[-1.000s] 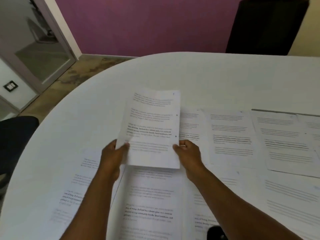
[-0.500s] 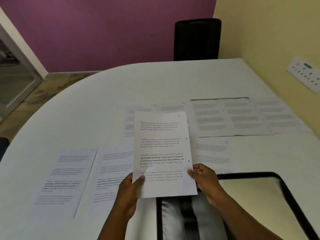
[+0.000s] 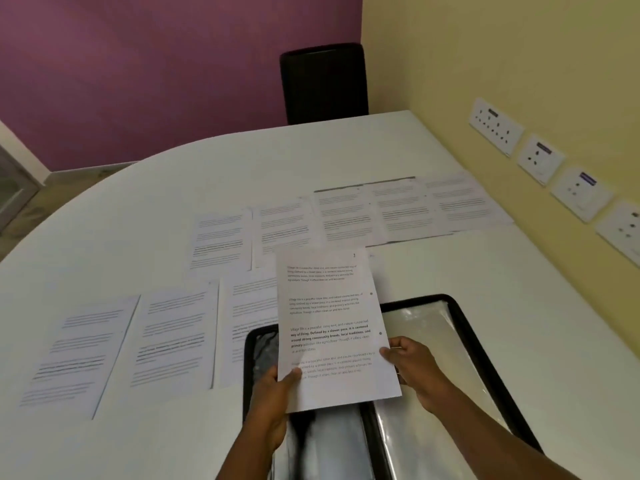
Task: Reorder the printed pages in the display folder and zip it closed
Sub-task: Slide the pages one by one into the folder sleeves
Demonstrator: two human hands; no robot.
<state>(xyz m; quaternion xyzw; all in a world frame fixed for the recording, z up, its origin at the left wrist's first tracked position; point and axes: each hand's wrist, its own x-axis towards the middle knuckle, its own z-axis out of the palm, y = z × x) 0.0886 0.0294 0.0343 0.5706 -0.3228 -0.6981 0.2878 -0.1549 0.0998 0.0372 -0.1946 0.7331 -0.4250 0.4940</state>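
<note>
Both hands, left hand point(image 3: 273, 393) & right hand point(image 3: 414, 367), pinch one printed page point(image 3: 329, 327) by its lower edges, raised over open display folder point(image 3: 460, 327) on bench point(image 3: 138, 220), prob to sleeve it; other pages point(image 3: 173, 337) spread out for sorting.

Single head-worn view, wide-angle, looking forward and down across the tabletop point(image 3: 145, 209). Near edge shows both forearms close below the lens; far end takes in a chair point(image 3: 323, 83) and the wall corner.

Held page point(image 3: 329, 323) carried rightward, now over open display folder point(image 3: 460, 341).
</note>
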